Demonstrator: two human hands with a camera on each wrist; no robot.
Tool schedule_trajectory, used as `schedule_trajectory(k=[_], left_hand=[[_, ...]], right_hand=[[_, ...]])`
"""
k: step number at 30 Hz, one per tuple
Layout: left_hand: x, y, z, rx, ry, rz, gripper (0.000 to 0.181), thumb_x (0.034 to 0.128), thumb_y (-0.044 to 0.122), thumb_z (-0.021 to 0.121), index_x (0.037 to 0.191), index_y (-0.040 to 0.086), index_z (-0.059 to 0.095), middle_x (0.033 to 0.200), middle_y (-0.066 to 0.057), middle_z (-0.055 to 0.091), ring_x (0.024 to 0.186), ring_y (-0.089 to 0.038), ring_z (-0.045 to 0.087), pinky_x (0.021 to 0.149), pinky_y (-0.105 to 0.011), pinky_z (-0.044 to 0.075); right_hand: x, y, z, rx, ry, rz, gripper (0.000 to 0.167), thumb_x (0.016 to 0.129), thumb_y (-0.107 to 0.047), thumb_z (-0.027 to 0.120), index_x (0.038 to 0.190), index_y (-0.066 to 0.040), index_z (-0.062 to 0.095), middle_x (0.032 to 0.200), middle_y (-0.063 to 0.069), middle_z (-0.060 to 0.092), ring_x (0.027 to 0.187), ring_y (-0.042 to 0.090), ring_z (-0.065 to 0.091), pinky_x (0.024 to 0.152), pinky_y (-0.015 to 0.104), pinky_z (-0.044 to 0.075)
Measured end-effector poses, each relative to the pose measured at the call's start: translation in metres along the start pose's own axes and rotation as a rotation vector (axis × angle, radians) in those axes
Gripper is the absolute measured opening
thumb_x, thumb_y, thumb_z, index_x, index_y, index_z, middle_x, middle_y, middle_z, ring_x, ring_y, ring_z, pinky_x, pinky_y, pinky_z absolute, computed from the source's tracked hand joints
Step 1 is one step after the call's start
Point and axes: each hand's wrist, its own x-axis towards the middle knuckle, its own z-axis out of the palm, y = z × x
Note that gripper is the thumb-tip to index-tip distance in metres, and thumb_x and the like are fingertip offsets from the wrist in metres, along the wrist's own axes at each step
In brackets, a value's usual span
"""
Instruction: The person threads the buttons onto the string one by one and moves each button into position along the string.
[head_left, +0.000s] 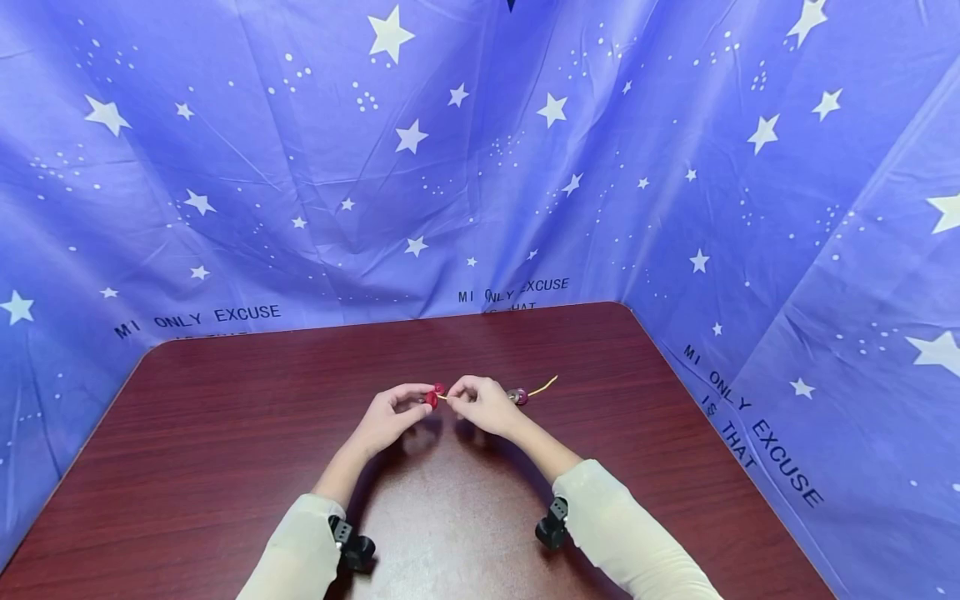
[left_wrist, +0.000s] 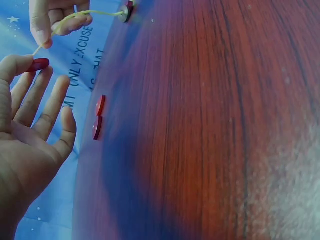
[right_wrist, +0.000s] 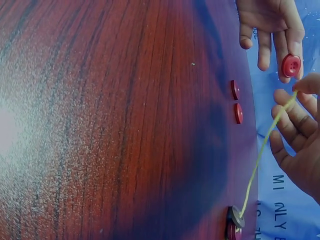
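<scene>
A red button (head_left: pixel 431 399) is pinched between thumb and fingers of the left hand (head_left: pixel 390 417); its four holes show in the right wrist view on the same button (right_wrist: pixel 291 65). The right hand (head_left: pixel 487 406) pinches a yellow string (right_wrist: pixel 263 146) close to that button. Whether the string's end is inside a hole, I cannot tell. From the right hand the string runs to a grey button (right_wrist: pixel 237 218) and a dark red one (right_wrist: pixel 234 232) on the table, and its tail (head_left: pixel 543 387) lies beyond them.
Two red buttons (left_wrist: pixel 101 105) (left_wrist: pixel 97 128) lie on the dark red wooden table (head_left: pixel 225 433) by the hands. A blue curtain with white stars (head_left: pixel 300 167) hangs behind and to the right of it. Each sleeve carries a small black camera (head_left: pixel 352 546) (head_left: pixel 552 525).
</scene>
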Motion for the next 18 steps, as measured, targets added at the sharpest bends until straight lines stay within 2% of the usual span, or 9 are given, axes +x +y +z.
schedule_trajectory(k=[5,8,10,13,16,18], left_hand=[[0.0,0.003,0.001,-0.033,-0.005,-0.009,0.036,0.0898,0.004,0.058,0.123,-0.009,0.054,0.11,-0.032,0.061,0.079,-0.001,0.065,0.065,-0.039,0.054],[0.0,0.001,0.002,-0.039,0.003,-0.031,0.035,0.0916,0.005,0.056,0.124,-0.007,0.054,0.112,-0.03,0.062,0.085,-0.016,0.068,0.068,-0.036,0.052],[0.002,-0.001,0.002,-0.046,0.013,-0.055,0.034,0.0926,0.006,0.054,0.125,-0.005,0.054,0.114,-0.029,0.062,0.091,-0.029,0.067,0.072,-0.039,0.052],[0.005,-0.012,0.002,-0.063,0.019,-0.072,0.035,0.0936,0.01,0.054,0.126,-0.002,0.054,0.115,-0.027,0.062,0.093,-0.033,0.066,0.075,-0.043,0.052],[0.009,-0.026,0.001,-0.071,0.015,-0.069,0.036,0.094,0.015,0.055,0.127,0.001,0.055,0.114,-0.026,0.063,0.091,-0.026,0.067,0.075,-0.041,0.052],[0.01,-0.03,0.001,-0.075,0.007,-0.067,0.037,0.0942,0.017,0.055,0.128,0.002,0.054,0.116,-0.027,0.061,0.09,-0.024,0.068,0.074,-0.041,0.052]], right_hand=[[0.001,0.001,0.001,-0.028,0.023,0.001,0.007,0.089,-0.017,0.059,0.088,-0.012,0.064,0.061,-0.002,0.052,0.054,0.01,0.05,0.05,0.02,0.04],[0.0,0.002,0.001,-0.055,0.039,-0.003,0.008,0.089,-0.018,0.059,0.088,-0.013,0.064,0.06,-0.006,0.047,0.052,0.005,0.043,0.051,0.019,0.037],[0.0,0.001,0.001,-0.062,0.046,0.0,0.008,0.088,-0.018,0.059,0.087,-0.013,0.065,0.06,-0.007,0.045,0.052,0.004,0.041,0.052,0.019,0.036],[0.0,0.001,0.001,-0.059,0.05,0.003,0.009,0.088,-0.018,0.058,0.087,-0.012,0.065,0.06,-0.007,0.043,0.053,0.005,0.04,0.052,0.018,0.034],[0.0,0.001,0.002,-0.056,0.051,0.002,0.009,0.088,-0.017,0.058,0.086,-0.012,0.064,0.061,-0.007,0.043,0.054,0.005,0.039,0.053,0.019,0.034],[0.001,0.001,0.002,-0.052,0.047,-0.004,0.009,0.088,-0.017,0.057,0.085,-0.011,0.063,0.062,-0.007,0.044,0.056,0.005,0.04,0.055,0.019,0.035]])
